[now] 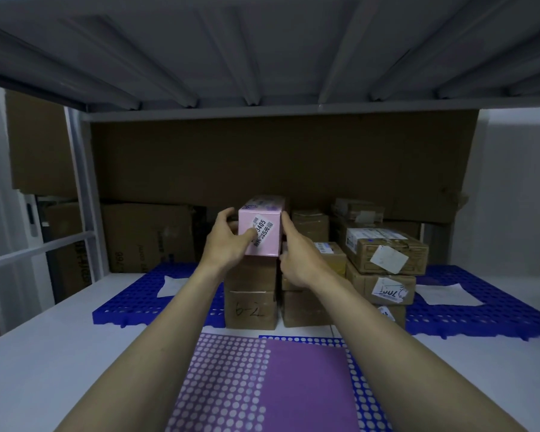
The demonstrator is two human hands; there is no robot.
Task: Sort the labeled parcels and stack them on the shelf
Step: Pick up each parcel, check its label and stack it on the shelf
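A pink parcel (pixel 264 224) with a white printed label sits on top of a stack of brown cardboard boxes (pixel 251 294) in the middle of the white shelf (pixel 60 338). My left hand (pixel 228 241) grips the parcel's left side, its thumb lying across the label. My right hand (pixel 296 254) presses against the parcel's right side with its fingers straight. More labeled brown parcels (pixel 387 254) are stacked to the right.
Blue perforated mats (pixel 487 310) cover the shelf's back. A purple dotted mat (pixel 262 385) lies in front. A large cardboard sheet (pixel 278 160) lines the rear, with big cartons (pixel 144 235) at left. The upper shelf's underside (pixel 262 48) hangs low overhead.
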